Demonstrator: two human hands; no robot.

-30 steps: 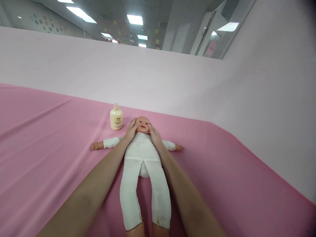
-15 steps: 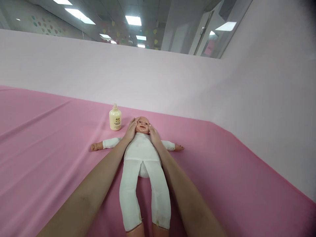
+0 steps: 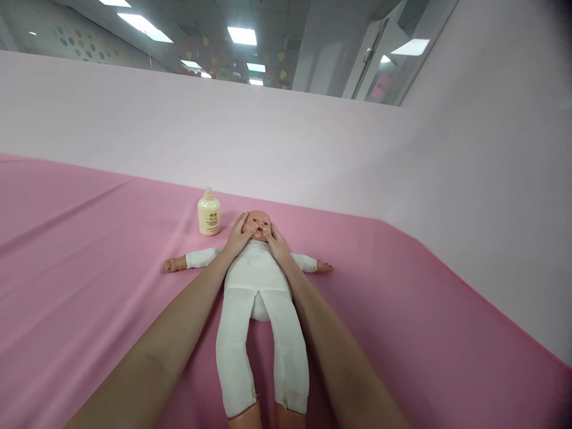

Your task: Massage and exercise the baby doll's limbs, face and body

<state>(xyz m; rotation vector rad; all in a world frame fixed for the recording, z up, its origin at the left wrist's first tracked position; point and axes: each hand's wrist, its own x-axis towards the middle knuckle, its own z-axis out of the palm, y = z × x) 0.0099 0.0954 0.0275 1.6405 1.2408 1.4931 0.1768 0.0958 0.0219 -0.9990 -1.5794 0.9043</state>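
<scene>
A baby doll (image 3: 257, 265) in a white cloth suit lies on its back, arms spread wide and head at the far end. My left hand (image 3: 239, 235) rests along one side of its head, fingers stretched beside it and thumb on the cheek by the mouth. On the other side, my right hand (image 3: 276, 241) lies against the head in the same way, with its thumb touching the opposite cheek. Both hands are open, without gripping. The doll's eyes and forehead show between them. Beyond my left hand stands a pale yellow pump bottle (image 3: 209, 215).
Beneath the doll is a pink cover (image 3: 379, 298) with creases on the left. A white wall (image 3: 268, 143) runs behind and along the right. Above it, a window (image 3: 201, 42) shows ceiling lights.
Both thumbs have moved inward from the sides of the doll's head onto its cheeks, near the mouth. The doll and bottle have stayed put.
</scene>
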